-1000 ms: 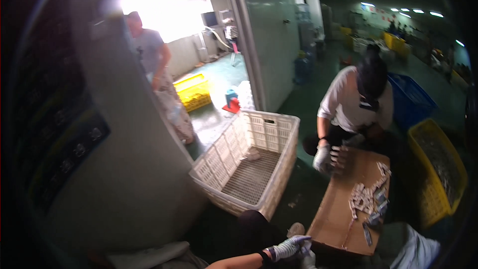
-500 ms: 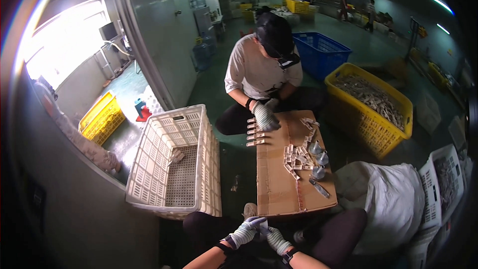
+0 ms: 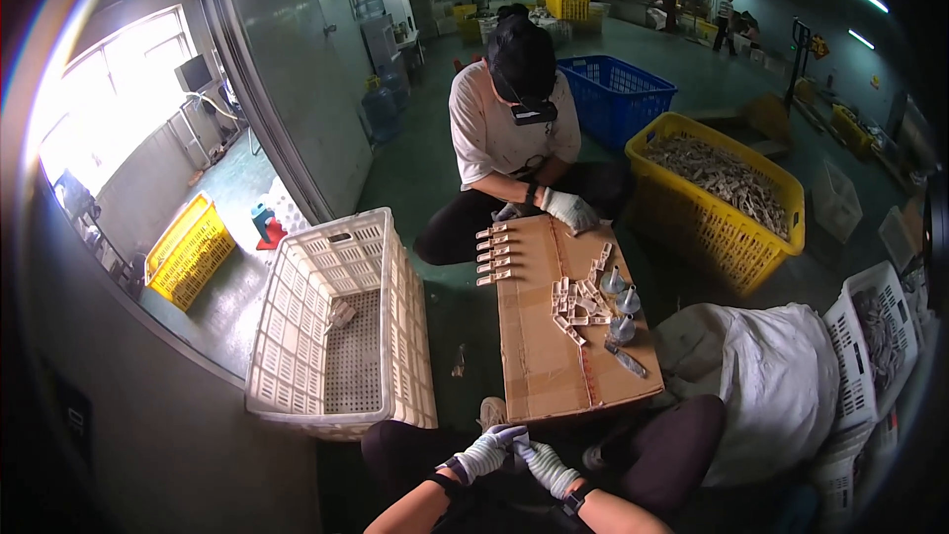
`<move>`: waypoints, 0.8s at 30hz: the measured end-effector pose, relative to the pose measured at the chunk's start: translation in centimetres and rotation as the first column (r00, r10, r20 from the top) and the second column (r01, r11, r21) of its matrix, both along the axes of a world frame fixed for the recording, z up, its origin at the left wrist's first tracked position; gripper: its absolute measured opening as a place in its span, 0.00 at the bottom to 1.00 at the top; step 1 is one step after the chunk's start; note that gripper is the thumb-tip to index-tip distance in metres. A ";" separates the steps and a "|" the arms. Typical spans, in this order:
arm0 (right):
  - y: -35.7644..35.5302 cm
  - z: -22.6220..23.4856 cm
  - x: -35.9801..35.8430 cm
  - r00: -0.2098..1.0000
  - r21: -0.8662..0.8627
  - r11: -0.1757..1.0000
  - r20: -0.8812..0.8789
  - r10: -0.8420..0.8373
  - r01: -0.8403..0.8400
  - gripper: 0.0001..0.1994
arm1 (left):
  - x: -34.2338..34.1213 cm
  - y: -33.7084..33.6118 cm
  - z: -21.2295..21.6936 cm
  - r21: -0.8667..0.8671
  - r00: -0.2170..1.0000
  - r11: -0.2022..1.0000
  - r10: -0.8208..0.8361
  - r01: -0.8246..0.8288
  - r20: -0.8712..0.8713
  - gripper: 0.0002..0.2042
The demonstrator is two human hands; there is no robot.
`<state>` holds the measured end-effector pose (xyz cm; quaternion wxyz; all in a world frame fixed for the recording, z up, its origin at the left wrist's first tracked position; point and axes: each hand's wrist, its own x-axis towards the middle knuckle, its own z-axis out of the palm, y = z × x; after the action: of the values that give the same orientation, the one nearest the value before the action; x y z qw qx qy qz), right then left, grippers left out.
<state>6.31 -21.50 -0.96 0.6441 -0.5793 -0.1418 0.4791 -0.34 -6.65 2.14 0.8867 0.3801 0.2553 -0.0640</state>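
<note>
Both my hands wear pale striped gloves and meet low in front of me, just short of the cardboard box (image 3: 534,356). Between the closed fingers of my left hand (image 3: 484,455) and my right hand (image 3: 547,468) is a small whitish piece (image 3: 522,444), mostly covered, its kind unclear. On the box lies a loose pile of small pale slotted parts (image 3: 581,303). Beside it stand several grey bottles (image 3: 624,327) with pointed tips, and a dark flat tool (image 3: 627,363). More slotted parts (image 3: 494,267) line the box's far left edge, their ends sticking out.
Across the box sits a co-worker (image 3: 514,129), one gloved hand (image 3: 570,210) at its far edge. A white crate (image 3: 410,336) stands left, holding a few parts. On the right are a yellow crate (image 3: 692,247) full of parts, a white sack (image 3: 781,386) and a blue crate (image 3: 618,99).
The co-worker's gloved hand has moved from the row at the left to the box's far right edge. My view has shifted slightly; my hands stay together around the small piece.
</note>
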 end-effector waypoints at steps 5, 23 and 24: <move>0.2 0.3 -0.3 0.999 -0.017 1.000 0.027 0.025 -0.024 0.15 | 0.4 0.7 -1.1 -0.122 0.998 0.992 0.031 -0.024 0.057 0.07; -1.0 0.9 1.5 0.973 -0.017 0.991 -0.188 -0.136 0.135 0.12 | 2.8 0.6 1.2 -0.347 0.984 0.938 -0.082 0.021 -0.161 0.21; -0.2 2.0 0.7 0.971 -0.016 0.994 -0.214 -0.105 0.104 0.12 | 1.4 1.2 -1.5 -0.340 0.985 0.940 -0.043 -0.016 -0.164 0.21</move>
<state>7.00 -21.67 1.06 0.6786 -0.5324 -0.0398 0.5044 1.06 -5.41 0.68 0.9136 0.2161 0.3123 -0.1451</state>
